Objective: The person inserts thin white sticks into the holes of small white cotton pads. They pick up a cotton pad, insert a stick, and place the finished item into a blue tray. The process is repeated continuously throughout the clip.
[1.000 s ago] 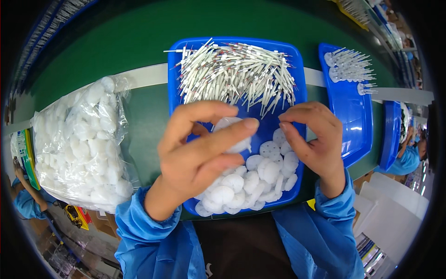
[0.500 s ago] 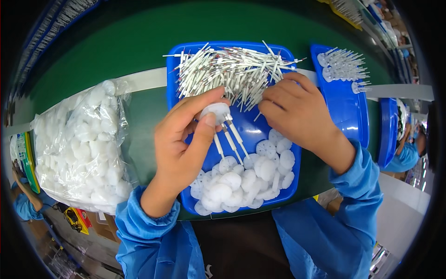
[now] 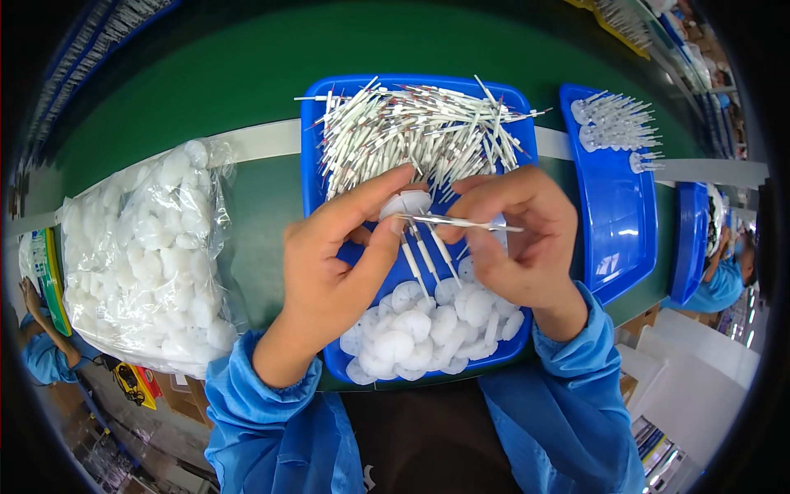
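Note:
My left hand (image 3: 329, 259) pinches a round white plastic disc (image 3: 406, 202) between thumb and fingers. Several thin white rods (image 3: 420, 259) hang down from it. In my right hand (image 3: 531, 239) is a slim white rod (image 3: 461, 221), or possibly more than one, lying sideways across the front of the disc. Both hands are over a blue tray (image 3: 311, 156). A heap of similar rods (image 3: 411, 136) fills its far part, while loose white discs (image 3: 415, 329) are piled in the near part.
A clear bag of white discs (image 3: 144, 255) lies at left on the green table (image 3: 262, 198). To the right, another blue tray (image 3: 617, 218) bears discs with upright rods (image 3: 617, 123). Other people's arms show at both edges, including a blue sleeve (image 3: 709, 284) at right.
My right hand has come from the rod heap toward the disc, bringing a rod into view. My left hand has shifted slightly right, still holding the disc.

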Tool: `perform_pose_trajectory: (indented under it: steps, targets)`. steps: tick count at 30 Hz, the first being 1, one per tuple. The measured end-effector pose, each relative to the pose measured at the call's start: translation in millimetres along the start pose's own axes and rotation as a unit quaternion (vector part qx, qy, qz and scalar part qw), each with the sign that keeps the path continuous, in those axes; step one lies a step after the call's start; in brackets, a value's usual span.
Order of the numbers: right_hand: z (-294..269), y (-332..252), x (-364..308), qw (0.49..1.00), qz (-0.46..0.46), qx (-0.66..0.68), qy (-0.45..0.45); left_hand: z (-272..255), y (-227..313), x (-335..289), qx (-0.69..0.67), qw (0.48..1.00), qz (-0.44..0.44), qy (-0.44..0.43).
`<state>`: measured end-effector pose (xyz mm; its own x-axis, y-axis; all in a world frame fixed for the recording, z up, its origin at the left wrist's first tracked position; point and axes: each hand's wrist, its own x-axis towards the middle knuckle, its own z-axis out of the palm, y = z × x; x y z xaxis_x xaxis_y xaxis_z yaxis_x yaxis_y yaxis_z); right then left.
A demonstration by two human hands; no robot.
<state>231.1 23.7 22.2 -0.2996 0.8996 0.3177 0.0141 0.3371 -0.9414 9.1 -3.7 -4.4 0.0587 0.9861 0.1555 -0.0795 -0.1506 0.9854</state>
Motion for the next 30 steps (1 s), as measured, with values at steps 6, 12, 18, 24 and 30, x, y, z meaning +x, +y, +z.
perform_pose_trajectory:
  steps: [6,12,18,24,30]
  targets:
    - [-1.5,1.4,-1.1,0.979,-0.025,-0.203,-0.021,-4.1,5.0,1.7,-0.011,1.000,0.001,0.001]
    - [-1.8,-3.1,-4.8,0.975,-0.008,-0.219,-0.034,-5.4,11.0,-2.0,-0.018,0.999,-0.030,0.005]
    - [2.0,-7.6,-7.9,0.975,0.013,-0.220,-0.034,-10.4,9.2,-0.7,0.146,0.989,0.033,-0.007]
    - [7.5,-7.4,-5.3,0.971,0.017,-0.236,-0.025,-5.8,15.9,2.8,0.234,0.969,0.085,-0.004]
    - [10.5,-6.3,-4.2,0.962,0.026,-0.271,-0.008,-1.0,21.9,4.5,0.315,0.940,0.126,-0.017]
